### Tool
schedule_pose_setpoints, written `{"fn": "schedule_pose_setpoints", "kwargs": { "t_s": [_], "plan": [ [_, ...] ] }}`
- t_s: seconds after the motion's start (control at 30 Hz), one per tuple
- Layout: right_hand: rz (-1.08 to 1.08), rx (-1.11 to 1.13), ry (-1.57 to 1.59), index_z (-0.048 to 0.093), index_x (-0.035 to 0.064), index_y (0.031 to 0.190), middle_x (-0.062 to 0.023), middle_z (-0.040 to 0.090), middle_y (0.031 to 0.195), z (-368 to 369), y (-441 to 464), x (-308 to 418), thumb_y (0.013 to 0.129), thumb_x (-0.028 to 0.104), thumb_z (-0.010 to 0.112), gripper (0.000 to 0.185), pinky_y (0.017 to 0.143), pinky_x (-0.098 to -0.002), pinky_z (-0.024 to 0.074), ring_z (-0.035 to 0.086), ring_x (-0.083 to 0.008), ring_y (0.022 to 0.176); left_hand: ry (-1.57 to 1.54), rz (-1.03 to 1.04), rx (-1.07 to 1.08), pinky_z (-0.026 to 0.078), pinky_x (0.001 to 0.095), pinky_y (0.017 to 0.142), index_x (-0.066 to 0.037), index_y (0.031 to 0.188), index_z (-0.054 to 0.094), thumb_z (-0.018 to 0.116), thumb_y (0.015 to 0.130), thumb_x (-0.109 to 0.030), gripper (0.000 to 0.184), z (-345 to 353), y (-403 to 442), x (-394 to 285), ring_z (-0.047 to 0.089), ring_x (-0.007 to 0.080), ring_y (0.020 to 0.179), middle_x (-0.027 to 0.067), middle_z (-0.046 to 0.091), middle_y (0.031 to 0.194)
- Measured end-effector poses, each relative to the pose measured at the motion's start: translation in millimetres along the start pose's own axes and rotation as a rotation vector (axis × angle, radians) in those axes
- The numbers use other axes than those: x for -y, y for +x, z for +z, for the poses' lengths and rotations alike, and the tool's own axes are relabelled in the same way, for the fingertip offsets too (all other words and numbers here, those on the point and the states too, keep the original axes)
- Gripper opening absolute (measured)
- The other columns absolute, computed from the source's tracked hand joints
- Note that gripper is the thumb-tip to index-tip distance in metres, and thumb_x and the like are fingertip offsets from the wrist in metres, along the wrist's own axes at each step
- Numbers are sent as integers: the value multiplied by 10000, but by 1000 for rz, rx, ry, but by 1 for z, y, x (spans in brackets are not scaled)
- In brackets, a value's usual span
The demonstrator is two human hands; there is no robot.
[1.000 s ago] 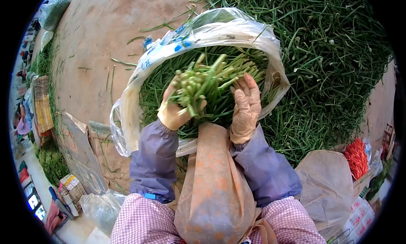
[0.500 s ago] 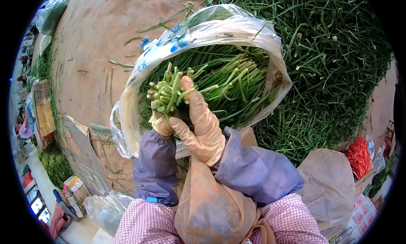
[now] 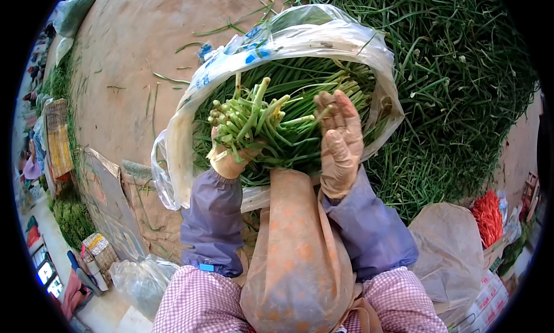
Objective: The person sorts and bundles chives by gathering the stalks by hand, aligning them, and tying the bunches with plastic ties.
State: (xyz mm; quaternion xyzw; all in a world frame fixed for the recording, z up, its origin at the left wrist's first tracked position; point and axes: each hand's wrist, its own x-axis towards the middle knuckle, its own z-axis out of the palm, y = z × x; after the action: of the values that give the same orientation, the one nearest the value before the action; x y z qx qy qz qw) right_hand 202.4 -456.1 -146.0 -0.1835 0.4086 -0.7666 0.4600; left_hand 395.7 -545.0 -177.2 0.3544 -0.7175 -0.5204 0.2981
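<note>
Holding stalk bundle [image 3: 249, 118] | left hand [image 3: 228, 163] | right hand [image 3: 339, 151] (fingers extended) beside

My purple-sleeved forearms [image 3: 213, 223] reach forward, my left hand in a pale tan glove [image 3: 228, 164] curled closed, my matching gloved right hand [image 3: 341, 148] open, fingers extended.

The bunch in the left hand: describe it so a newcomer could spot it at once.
Find the white bag at the centre, beside the big green heap. Over the bag's left part, the left hand grips the bunch. Its pale ends jut up in a cluster, while the other stalks lie in the bag.
</note>
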Motion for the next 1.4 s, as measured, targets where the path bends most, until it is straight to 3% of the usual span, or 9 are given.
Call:
{"fn": "schedule_pose_setpoints", "kwargs": {
  "t_s": [0.2,0.4,0.47,0.63,0.77,0.87,1.03,1.3,1.4],
  "plan": [
    [236,352,110,106,177,1554,-144,340,1497,24,-1,-11,617,271,921,1245,1147,-385,252,319,-267,1394,-1090,-238,-141,453,439,1046,-105,1505,226,668,844,30,806,32,7,-36,531,301,1239,179,448,1423],
    [172,566,-245,92,124,1550,-181,331,1505,23,-2,-16,516,232,944,1344,1117,-374,332,383,-306,1365,-1067,-351,-187,325,464,1133,-91,1475,298,546,946,-294,619,43,-17,-53,396,303,1358,148,401,1468],
    [59,601,-386,142,85,1534,-167,381,1468,26,2,-17,553,219,914,1256,1079,-364,376,437,-306,1307,-1062,-483,-222,278,480,1161,-91,1457,339,454,980,-371,565,36,-29,-58,368,306,1378,135,389,1485],
    [-5,446,-521,272,93,1488,-59,503,1348,42,7,-26,701,90,835,967,978,-286,452,530,-141,1159,421,-385,72,93,482,1189,-109,1424,393,415,971,-357,517,42,-30,-38,357,234,1368,65,455,1441],
    [67,304,-430,495,70,1314,-46,620,1158,43,8,-29,739,66,790,646,886,-286,513,611,-118,997,61,-470,-46,93,518,1180,-95,1416,404,679,780,-313,727,41,-32,-22,373,288,1359,128,467,1412],
    [185,224,-289,532,73,1270,-41,627,1122,36,10,-17,741,42,806,597,862,-284,530,617,-126,970,403,-490,135,93,518,1185,-36,1404,391,809,624,-278,918,30,-12,-66,378,335,1359,188,479,1377],
    [207,-84,-40,552,74,1224,-29,644,996,-1,-2,-16,737,-74,750,546,791,-285,558,635,-130,886,-419,-253,-329,400,439,1081,10,1425,373,692,868,-288,708,-18,4,-71,513,321,1254,204,500,1379],
    [229,-181,256,538,55,1227,-80,640,1046,-26,-17,2,749,-44,702,515,825,-350,553,643,-205,921,-879,-264,414,417,396,1046,28,1353,475,434,1015,-290,466,67,82,-41,577,291,1169,204,600,1248],
    [262,-205,303,487,55,1268,-128,620,1039,-46,-27,15,758,-4,660,542,865,-425,558,647,-274,936,-364,-136,587,383,380,1063,-13,1224,611,477,986,-257,367,79,86,-28,545,285,1206,197,579,1286]
  ]
}}
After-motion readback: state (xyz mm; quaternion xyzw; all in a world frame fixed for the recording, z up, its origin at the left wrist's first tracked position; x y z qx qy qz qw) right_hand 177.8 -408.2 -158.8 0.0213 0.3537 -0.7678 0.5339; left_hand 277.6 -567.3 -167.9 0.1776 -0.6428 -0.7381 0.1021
